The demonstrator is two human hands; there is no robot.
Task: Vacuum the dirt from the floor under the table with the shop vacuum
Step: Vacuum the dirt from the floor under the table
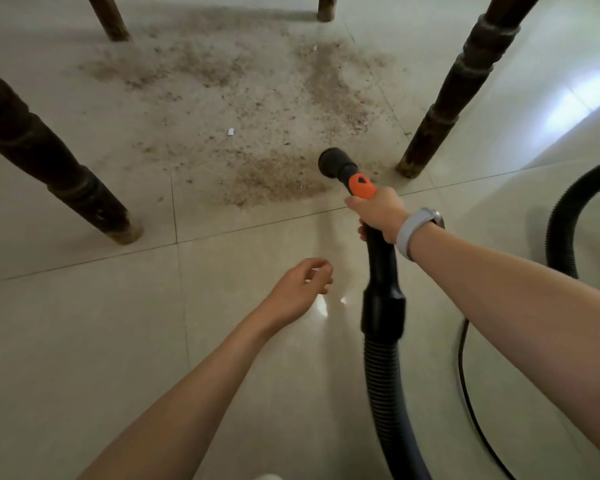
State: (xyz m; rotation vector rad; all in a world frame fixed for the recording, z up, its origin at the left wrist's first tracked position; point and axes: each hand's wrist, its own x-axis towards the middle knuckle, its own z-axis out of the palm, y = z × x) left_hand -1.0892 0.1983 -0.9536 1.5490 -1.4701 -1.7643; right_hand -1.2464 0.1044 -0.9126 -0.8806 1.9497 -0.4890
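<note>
Brown dirt (257,109) is spread over the pale tiled floor between the table legs, with a small white scrap (230,132) in it. My right hand (378,213) grips the black vacuum hose handle just behind its orange collar (361,185). The round black nozzle (333,162) points at the near right edge of the dirt. My left hand (302,285) hovers over the floor to the left of the hose, fingers loosely curled, holding nothing.
Four dark wooden table legs stand around the dirt: near left (49,157), near right (454,88), far left (108,17), far right (326,8). The ribbed hose (385,393) runs down toward me and loops at the right (565,216). A thin black cord (465,386) lies alongside.
</note>
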